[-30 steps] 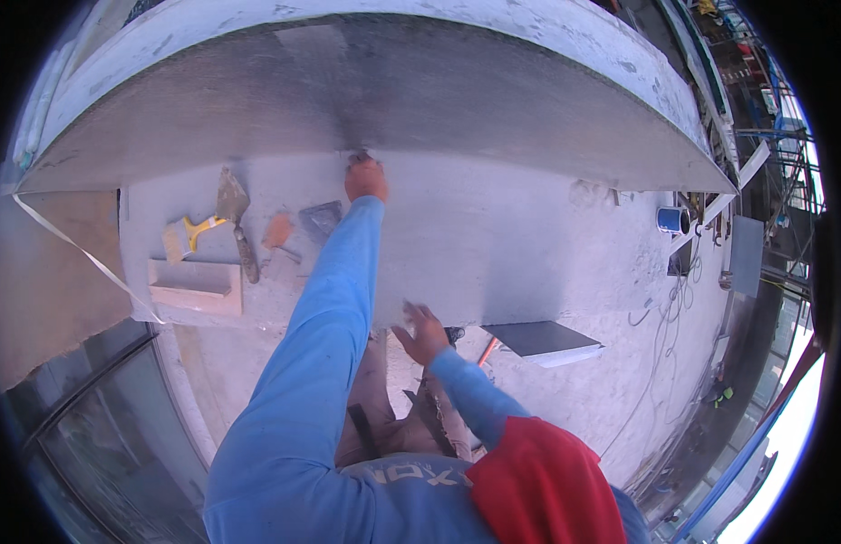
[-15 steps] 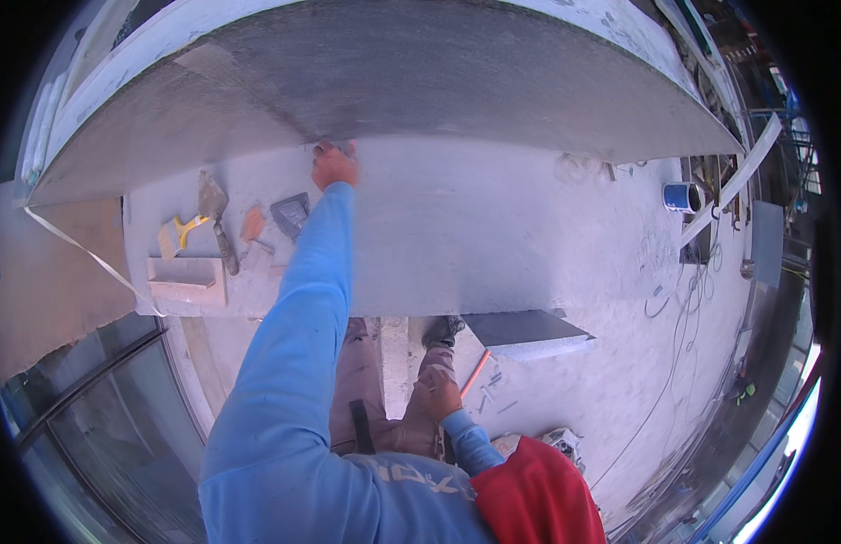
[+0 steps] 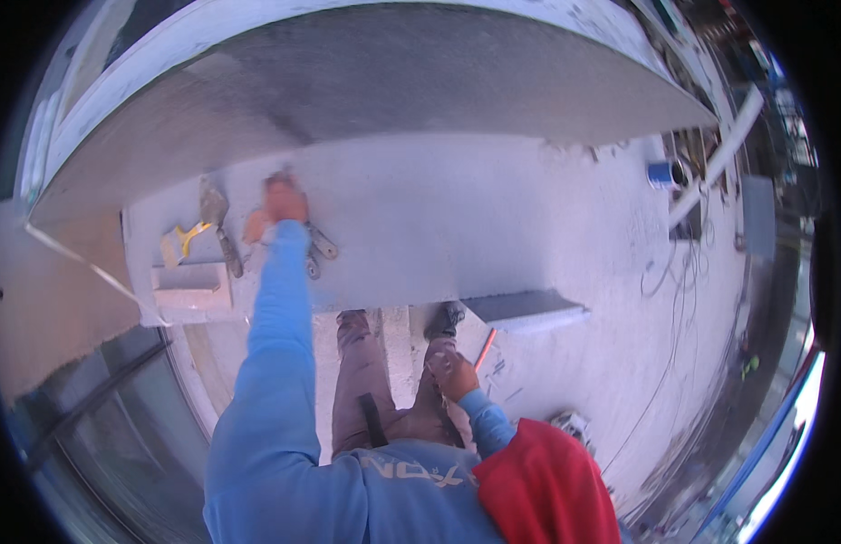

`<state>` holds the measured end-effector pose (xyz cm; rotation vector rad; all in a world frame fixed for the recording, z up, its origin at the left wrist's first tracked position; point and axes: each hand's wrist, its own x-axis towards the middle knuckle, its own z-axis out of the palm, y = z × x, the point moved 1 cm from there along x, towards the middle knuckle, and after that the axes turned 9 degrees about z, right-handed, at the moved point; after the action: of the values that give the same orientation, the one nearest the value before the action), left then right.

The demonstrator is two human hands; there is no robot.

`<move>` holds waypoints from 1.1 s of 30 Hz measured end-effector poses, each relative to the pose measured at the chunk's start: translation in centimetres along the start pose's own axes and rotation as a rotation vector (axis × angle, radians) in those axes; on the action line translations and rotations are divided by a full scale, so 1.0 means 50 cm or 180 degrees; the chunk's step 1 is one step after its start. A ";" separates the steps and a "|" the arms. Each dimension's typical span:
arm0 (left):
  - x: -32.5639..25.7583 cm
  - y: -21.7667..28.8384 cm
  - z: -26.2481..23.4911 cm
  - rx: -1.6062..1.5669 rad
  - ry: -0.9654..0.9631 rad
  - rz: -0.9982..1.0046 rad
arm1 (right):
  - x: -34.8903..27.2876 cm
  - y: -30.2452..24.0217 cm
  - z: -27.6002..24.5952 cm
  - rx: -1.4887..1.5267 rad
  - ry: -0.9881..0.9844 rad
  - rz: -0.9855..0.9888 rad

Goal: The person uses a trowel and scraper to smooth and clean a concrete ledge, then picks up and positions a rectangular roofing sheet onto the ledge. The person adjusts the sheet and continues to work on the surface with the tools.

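Observation:
My left hand (image 3: pixel 285 198) is stretched forward over the pale bench-like surface (image 3: pixel 411 227), its fingers smeared by motion. Whether it holds anything does not show. Close by its wrist lie tools with grey, holed handles (image 3: pixel 323 241), their blades mostly hidden by the hand and arm. An orange-brown piece (image 3: pixel 256 225) sits just left of it. Farther left are a pointed trowel (image 3: pixel 214 201), a yellow-handled brush (image 3: pixel 183 240) and a pale box-like float (image 3: pixel 192 288). Low over my right leg, my right hand (image 3: pixel 454 375) is closed with curled fingers; anything inside is hidden.
A grey panel (image 3: pixel 366 72) overhangs the surface along its far side. At the right stand a blue and white can (image 3: pixel 665 175) and a slanting white strip (image 3: pixel 720 159). A dark-topped block (image 3: pixel 525 308) juts out near my feet. Loose cables (image 3: pixel 679 308) trail on the right.
My left hand has come back from the overhanging panel's base, moving left and nearer, over the tools. The view has shifted slightly. My right hand stays by my right leg.

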<state>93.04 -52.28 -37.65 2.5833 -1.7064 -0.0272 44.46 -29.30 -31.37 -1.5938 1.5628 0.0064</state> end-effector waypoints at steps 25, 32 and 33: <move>-0.335 0.724 -0.395 -0.3159 -0.1256 0.3062 | -0.100 0.270 -0.329 0.0910 0.1341 0.1727; -0.412 0.824 -0.269 -0.2348 -0.2181 0.3394 | -0.061 0.198 -0.375 0.2341 0.1744 0.1600; -0.418 0.823 -0.253 -0.2157 -0.2304 0.3280 | -0.047 0.185 -0.378 0.2418 0.1903 0.1551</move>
<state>47.53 -48.84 -23.26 1.0644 -2.4123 -1.3140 26.09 -36.50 -23.66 -0.6139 2.0314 -0.7635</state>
